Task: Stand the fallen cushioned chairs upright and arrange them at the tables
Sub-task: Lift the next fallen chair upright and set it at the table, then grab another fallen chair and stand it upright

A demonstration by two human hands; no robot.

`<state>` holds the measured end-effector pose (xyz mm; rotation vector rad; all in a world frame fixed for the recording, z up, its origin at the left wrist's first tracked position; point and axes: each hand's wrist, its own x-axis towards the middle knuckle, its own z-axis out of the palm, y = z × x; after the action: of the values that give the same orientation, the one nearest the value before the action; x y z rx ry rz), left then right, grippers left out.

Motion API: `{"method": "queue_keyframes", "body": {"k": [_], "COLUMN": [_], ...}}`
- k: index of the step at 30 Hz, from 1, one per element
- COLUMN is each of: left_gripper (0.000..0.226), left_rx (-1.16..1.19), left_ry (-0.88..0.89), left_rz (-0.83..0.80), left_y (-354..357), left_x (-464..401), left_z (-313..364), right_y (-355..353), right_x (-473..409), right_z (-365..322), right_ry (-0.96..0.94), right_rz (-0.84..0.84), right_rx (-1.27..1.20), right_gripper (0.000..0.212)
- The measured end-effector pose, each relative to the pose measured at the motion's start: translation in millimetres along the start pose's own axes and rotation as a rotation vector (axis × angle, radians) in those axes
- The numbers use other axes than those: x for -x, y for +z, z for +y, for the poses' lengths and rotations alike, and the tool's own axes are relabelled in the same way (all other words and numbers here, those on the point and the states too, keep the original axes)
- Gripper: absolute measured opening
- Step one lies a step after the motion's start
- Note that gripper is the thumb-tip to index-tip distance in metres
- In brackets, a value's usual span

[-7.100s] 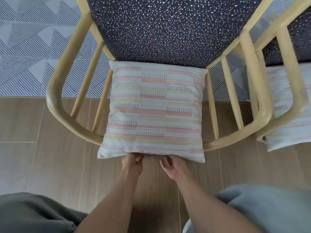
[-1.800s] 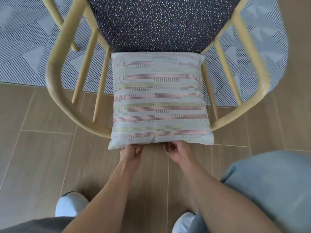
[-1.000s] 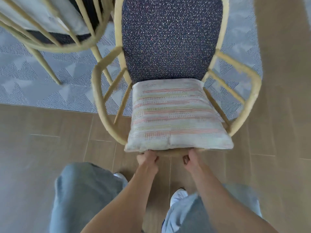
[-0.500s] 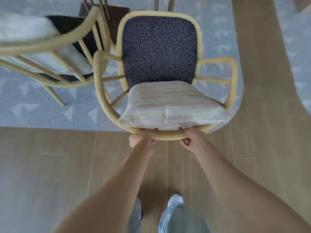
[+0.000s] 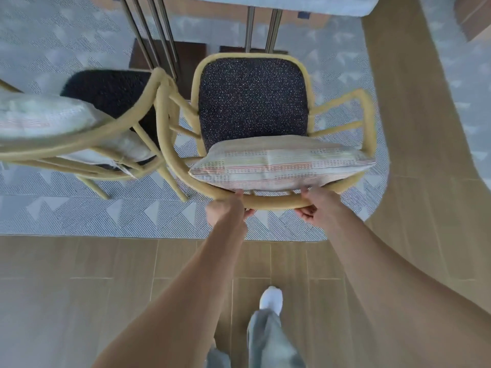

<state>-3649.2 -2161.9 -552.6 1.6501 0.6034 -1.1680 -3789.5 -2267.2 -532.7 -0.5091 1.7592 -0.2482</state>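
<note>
Chair under inspection: a pale yellow bent-wood armchair with a dark speckled seat pad and a striped square cushion leaning against its curved back rail. It stands upright on the grey patterned rug, directly ahead of the person.

Nearest the camera, both forearms reach forward over the wood-look floor tiles. The left hand is curled round the back rail from behind; the right hand grips the same rail further along, fingers wrapped under it. Judgement: a paired hold at the top of the back gives control for steering and pushing the chair squarely.

Just beside it on the left stands a second matching armchair, its arm close to or touching the first; contact cannot be confirmed.

Beyond, metal table legs rise to a pale table edge. The seat faces these legs, so the chair appears nearly in position; a short push inward likely remains.
</note>
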Motion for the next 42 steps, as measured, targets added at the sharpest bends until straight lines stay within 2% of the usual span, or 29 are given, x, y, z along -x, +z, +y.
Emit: {"method": "queue_keyframes", "body": {"k": [4, 10, 14, 23, 28, 31, 33, 35, 37, 40, 42], "left_gripper": [0.033, 0.033, 0.022, 0.02, 0.025, 0.044, 0.049, 0.043, 0.035, 0.023, 0.019], "left_rx": [-0.017, 0.01, -0.015, -0.025, -0.067, -0.194, -0.293, -0.377, -0.508, -0.645, -0.699], "left_ry": [0.026, 0.063, 0.071, 0.079, 0.071, 0.1, 0.138, 0.196, 0.281, 0.423, 0.499], "left_rz": [0.006, -0.013, -0.044, -0.017, 0.013, 0.056, 0.068, 0.019, -0.06, -0.19, -0.284], "left_y": [25.4, 59.3, 77.4, 108.1, 104.5, 100.5, 100.9, 105.0, 115.8, 147.6, 175.5], "left_x": [4.4, -1.9, -8.9, -32.0, -34.4, -24.9, -14.0, 3.8, 24.2, 61.3, 88.9], "left_z": [43.1, 92.5, 120.3, 170.1, 172.9, 162.7, 150.0, 146.6, 154.4, 181.1, 198.4], "right_y": [13.7, 29.8, 39.6, 62.6, 63.7, 58.7, 55.4, 48.6, 35.9, 7.0, -18.7], "right_x": [-2.1, -7.5, -10.9, -24.8, -27.0, -18.0, -11.7, 1.6, 18.5, 40.4, 54.3], "right_z": [-48.8, -107.2, -136.8, -185.0, -186.4, -183.0, -176.8, -177.4, -185.7, -213.0, -238.8], "right_ry": [-0.011, -0.004, -0.003, -0.047, -0.042, -0.109, -0.203, -0.325, -0.41, -0.507, -0.589], "right_rz": [-0.04, -0.086, -0.133, -0.156, -0.153, -0.128, -0.065, -0.012, 0.001, 0.027, 0.017], "right_rx": [0.039, 0.05, 0.033, 0.026, 0.022, 0.065, 0.236, 0.424, 0.491, 0.436, 0.349], "right_gripper": [0.029, 0.025, 0.029, 0.028, 0.018, 0.023, 0.027, 0.034, 0.042, 0.05, 0.045]}}
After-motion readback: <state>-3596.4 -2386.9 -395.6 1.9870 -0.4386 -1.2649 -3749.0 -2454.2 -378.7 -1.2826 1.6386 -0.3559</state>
